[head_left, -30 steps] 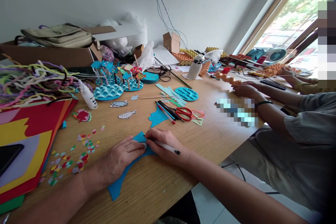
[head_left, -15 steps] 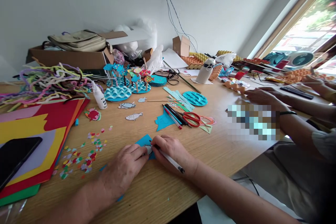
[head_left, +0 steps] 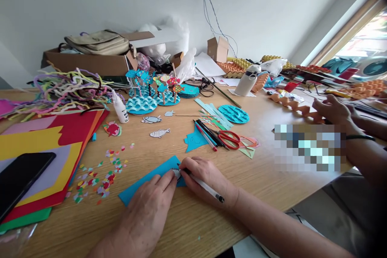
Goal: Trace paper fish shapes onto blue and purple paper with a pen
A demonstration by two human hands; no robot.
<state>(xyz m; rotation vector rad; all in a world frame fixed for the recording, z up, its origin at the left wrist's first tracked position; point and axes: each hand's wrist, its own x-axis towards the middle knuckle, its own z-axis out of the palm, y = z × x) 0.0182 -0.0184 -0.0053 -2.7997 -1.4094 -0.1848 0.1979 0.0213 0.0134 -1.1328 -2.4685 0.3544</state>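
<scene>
The blue paper (head_left: pixel 142 183) having just turned, the flat, open left hand (head_left: pixel 148 213) is pinning it, the right hand (head_left: pixel 208 177) gripping a pen (head_left: pixel 210 189).

No txt, brand or no. legible anywhere. Glue bottle (head_left: pixel 121 108), well beyond the left hand (head_left: pixel 148 209) fingers (head_left: pixel 167 183), has a dark label band, but the print is too small to read. Pen (head_left: pixel 205 187), gripped in the right hand (head_left: pixel 208 177): any marking on the barrel is too small to tell. Pixelated patch (head_left: pixel 308 147), off to the right of the right-hand fingers (head_left: pixel 193 167): unreadable.
</scene>
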